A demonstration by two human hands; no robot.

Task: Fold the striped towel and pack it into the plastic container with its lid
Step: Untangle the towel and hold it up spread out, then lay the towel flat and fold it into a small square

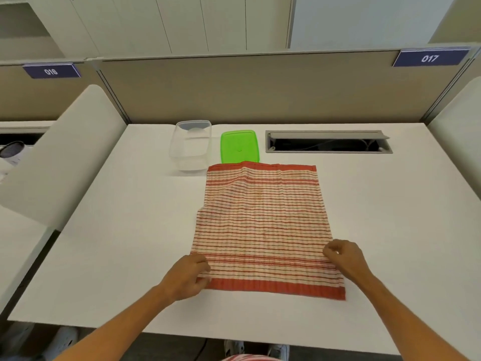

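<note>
- The desk (130, 230) is a plain white top that fills most of the view, closed in at the back by a beige partition (234, 89) and on both sides by white rounded dividers (65, 157).
- Two blue plates sit on the partition's top edge, reading 016 (51, 71) and 017 (430, 58).
- Behind the partition rise pale wall panels (182, 22).
- The striped towel (263, 220) lies spread nearly flat in the middle of the desk, red stripes on cream; one upper left corner is turned in.
- A grey cable slot (328, 142) with its flap raised is set into the desk at the back right; its inside is dark and hard to read.
- The clear plastic container (191, 145) stands open just beyond the towel's far left corner.
- The green lid (239, 147) lies flat beside the container, its near edge hidden under the towel.
- The left hand (188, 276) pinches the towel's near left edge with curled fingers.
- The right hand (343, 257) pinches the near right edge likewise.
- Shoes and the floor below the desk's edge are cut off and blurred.
</note>
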